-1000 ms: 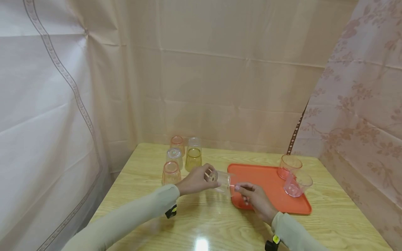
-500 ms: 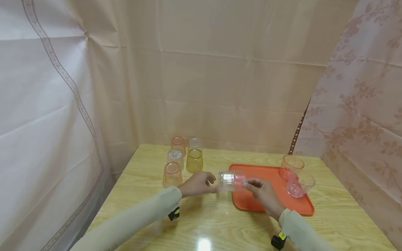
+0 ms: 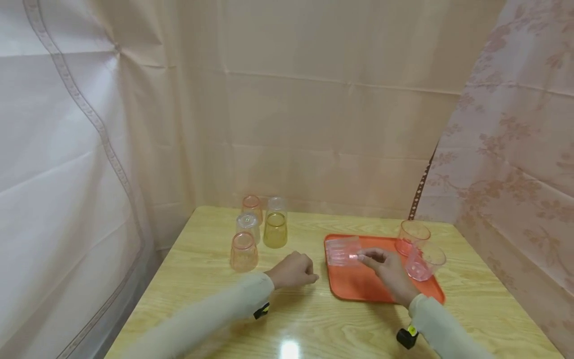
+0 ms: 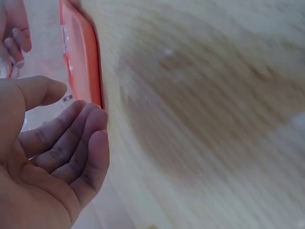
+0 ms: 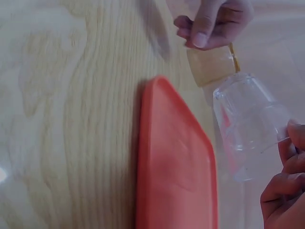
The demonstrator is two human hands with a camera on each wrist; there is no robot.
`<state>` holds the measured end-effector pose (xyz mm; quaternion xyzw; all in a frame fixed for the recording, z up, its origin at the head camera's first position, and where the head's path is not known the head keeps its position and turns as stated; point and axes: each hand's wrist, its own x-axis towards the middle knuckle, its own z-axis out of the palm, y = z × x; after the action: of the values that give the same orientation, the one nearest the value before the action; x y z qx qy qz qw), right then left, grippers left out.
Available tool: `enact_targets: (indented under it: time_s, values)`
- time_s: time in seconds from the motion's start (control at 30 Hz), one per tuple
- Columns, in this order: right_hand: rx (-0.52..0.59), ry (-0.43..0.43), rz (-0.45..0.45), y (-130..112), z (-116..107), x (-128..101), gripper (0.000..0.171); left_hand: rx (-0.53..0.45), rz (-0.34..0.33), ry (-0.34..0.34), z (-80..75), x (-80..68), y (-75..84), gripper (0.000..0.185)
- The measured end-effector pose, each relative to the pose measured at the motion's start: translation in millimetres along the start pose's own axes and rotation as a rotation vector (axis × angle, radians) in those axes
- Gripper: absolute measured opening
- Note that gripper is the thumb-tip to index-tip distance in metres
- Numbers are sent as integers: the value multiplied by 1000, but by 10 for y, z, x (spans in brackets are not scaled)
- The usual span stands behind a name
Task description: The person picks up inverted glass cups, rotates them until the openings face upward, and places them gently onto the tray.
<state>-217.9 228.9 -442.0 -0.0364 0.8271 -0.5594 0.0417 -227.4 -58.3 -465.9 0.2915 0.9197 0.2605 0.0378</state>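
Note:
My right hand (image 3: 389, 271) pinches a clear plastic cup (image 3: 341, 252) at its rim, thumb against fingers. The cup is tipped on its side over the left part of the orange-red tray (image 3: 358, 289), with its base toward the left. In the right wrist view the see-through cup (image 5: 250, 124) shows faceted sides. My left hand (image 3: 293, 270) hovers over the table just left of the tray. Its fingers curl loosely around nothing, as the left wrist view shows of that same hand (image 4: 62, 152).
Two pinkish see-through cups, one behind (image 3: 413, 238) and one in front (image 3: 423, 264), stand mouth up on the tray's right side. Left of it are several upside-down cups, among them a yellow one (image 3: 275, 232) and a pink one (image 3: 244, 253). A curtain (image 3: 332, 124) hangs behind the table.
The left hand has let go of the clear cup and its fingers have curled in. The right hand has carried the cup rightward from beside the tray to over it.

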Motion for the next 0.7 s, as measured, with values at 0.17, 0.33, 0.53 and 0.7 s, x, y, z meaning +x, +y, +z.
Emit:
enact_targets:
  time_s: [0.17,0.33,0.53,0.7]
  values:
    - [-82,23,-85,11,-103,35,36,69,21,11,161,74,39,47]
    - [-217,72,-170,9,-211,81,30,68,2,15,275,126,112,53]
    - [-336,107,-220,-1,-340,107,26,41,-52,8,374,164,179,55]
    - [-414,137,-279,11,-450,148,23,-28,-89,4,397,216,222,54]
